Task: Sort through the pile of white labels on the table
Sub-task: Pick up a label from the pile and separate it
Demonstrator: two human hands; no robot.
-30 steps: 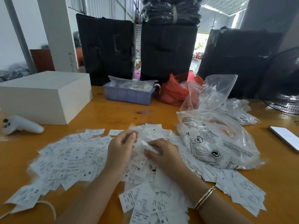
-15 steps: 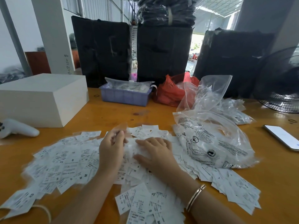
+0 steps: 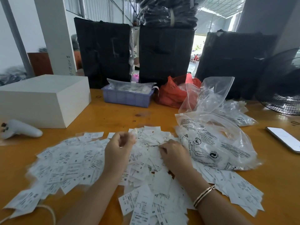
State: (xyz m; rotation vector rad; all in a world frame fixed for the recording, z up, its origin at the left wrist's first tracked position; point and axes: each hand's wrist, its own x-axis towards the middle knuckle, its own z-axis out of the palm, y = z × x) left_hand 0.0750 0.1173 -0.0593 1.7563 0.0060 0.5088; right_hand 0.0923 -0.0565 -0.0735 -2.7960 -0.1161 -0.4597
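Left hand (image 3: 119,147) lifted off pile of white labels (image 3: 76,166) since last frame, fingers curled, possibly pinching label (blurred). Right hand (image 3: 174,154) fingertips curled into pile, mid-table (image 3: 113,116). Sorting barely begun.

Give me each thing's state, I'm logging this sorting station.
white labels: spread loose over the table, overlapping.
left hand: raised over the pile, fingers curled; blurred, hold unclear.
right hand: resting on the labels, fingers bent.
printed clear bag: lying on its side, filled.
empty clear bag: standing open.
purple tray: filled.
phone: lying flat.
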